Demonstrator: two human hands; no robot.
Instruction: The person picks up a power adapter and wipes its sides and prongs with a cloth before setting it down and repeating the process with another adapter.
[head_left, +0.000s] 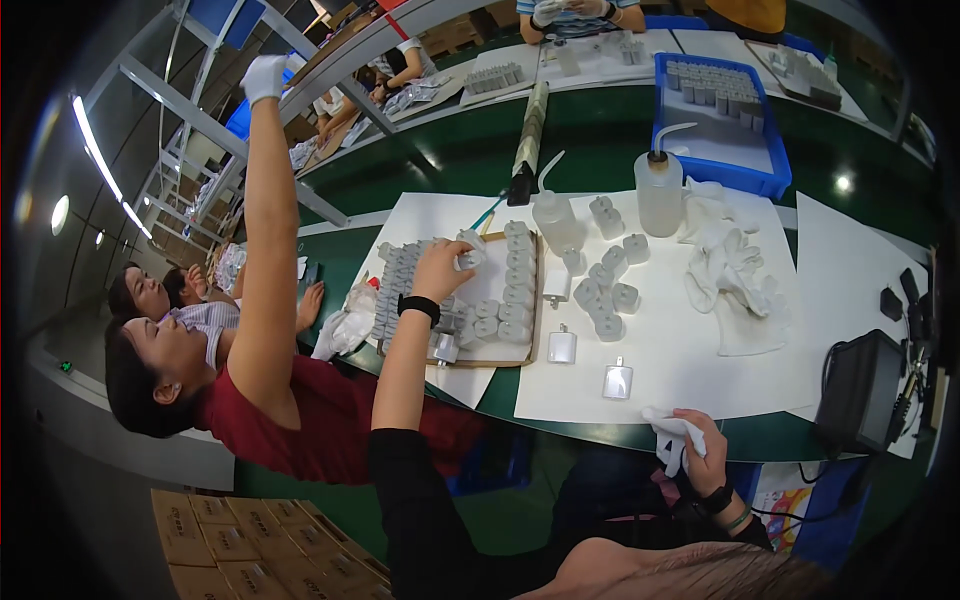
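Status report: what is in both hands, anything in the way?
Left hand pinching small pale grey block, over brown-rimmed tray. Right hand gripping crumpled white cloth. Nothing visibly blocking either hand.

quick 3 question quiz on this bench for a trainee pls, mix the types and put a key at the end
1. Multiple choice: what is in the right hand?
a) a pen
b) a white cloth
c) a cup

2. True or false: the left hand is resting on the white gloves.

3. Count: how many squeeze bottles stand on the white paper?

Key:
1. b
2. False; it is at the shallow tray of small grey pieces.
3. Two.
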